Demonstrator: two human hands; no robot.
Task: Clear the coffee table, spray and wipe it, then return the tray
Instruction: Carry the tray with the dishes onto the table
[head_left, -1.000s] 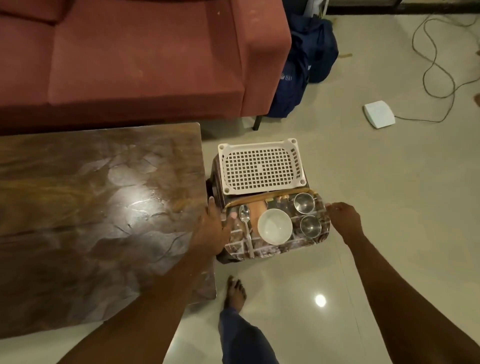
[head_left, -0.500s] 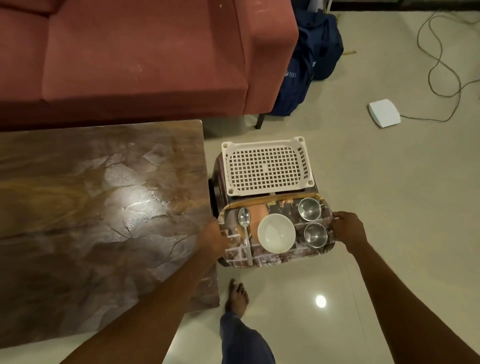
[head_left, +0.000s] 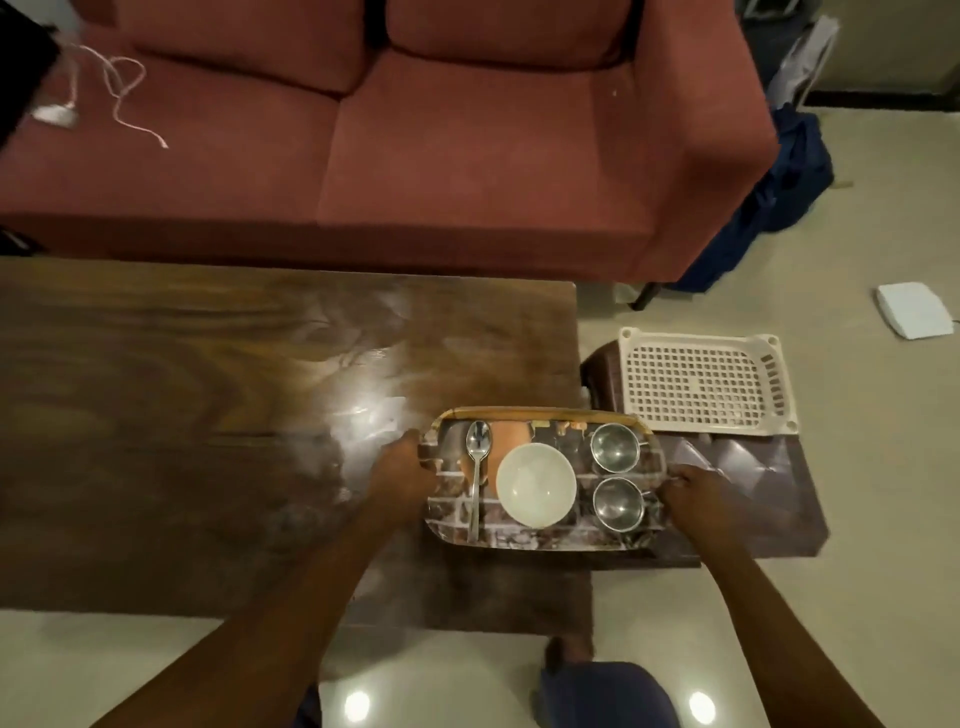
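A brick-patterned tray (head_left: 540, 535) hangs over the right end of the dark wooden coffee table (head_left: 208, 415), half of it past the table's edge. On the tray lie a spoon (head_left: 477, 473), a white bowl (head_left: 536, 485) and two steel cups (head_left: 614, 448) (head_left: 618, 504). My left hand (head_left: 402, 475) grips the tray's left end. My right hand (head_left: 698, 491) grips its right end. The tabletop shows a shiny damp patch near its middle.
A brown stool (head_left: 753, 493) stands right of the table with a white perforated plastic basket (head_left: 706, 387) on its far part. A red sofa (head_left: 415, 145) runs along the far side. A blue bag (head_left: 769, 202) and a white box (head_left: 914, 310) lie on the tiled floor.
Both hands closed on the tray's ends and carried it off the stool leftward, over the table's right end. My view shifted left.
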